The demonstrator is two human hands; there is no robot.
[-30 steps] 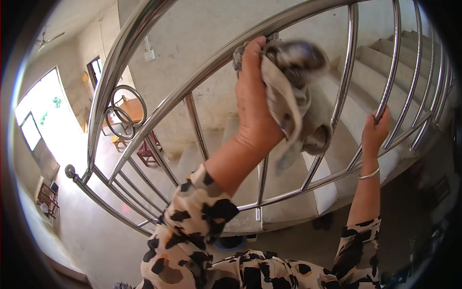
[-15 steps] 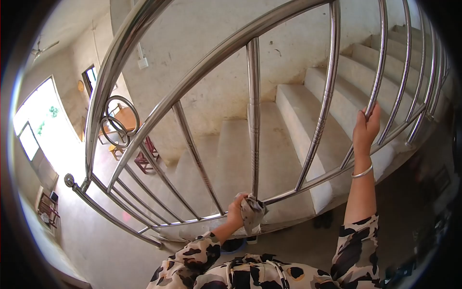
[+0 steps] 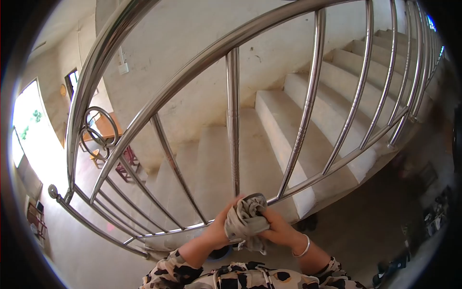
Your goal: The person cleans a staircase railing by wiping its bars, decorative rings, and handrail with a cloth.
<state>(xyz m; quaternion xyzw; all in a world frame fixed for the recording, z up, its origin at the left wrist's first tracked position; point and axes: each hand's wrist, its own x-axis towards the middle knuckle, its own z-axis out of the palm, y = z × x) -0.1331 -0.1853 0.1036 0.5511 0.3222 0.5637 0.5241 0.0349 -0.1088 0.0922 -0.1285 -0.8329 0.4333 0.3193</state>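
One bare left hand (image 3: 221, 228) and one right hand (image 3: 282, 231) grip a crumpled, grey-beige fabric cloth (image 3: 247, 220) between them, neither nearer; it shows no clear long axis and sits by the visible lower end of a shiny, tubular steel baluster (image 3: 233, 120).

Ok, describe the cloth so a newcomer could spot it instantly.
Find the curved metal railing beside the stairs, then its bottom rail. Near its middle, the left hand and right hand hold a crumpled greyish cloth. Its matte folds set it apart from the shiny upright bars.
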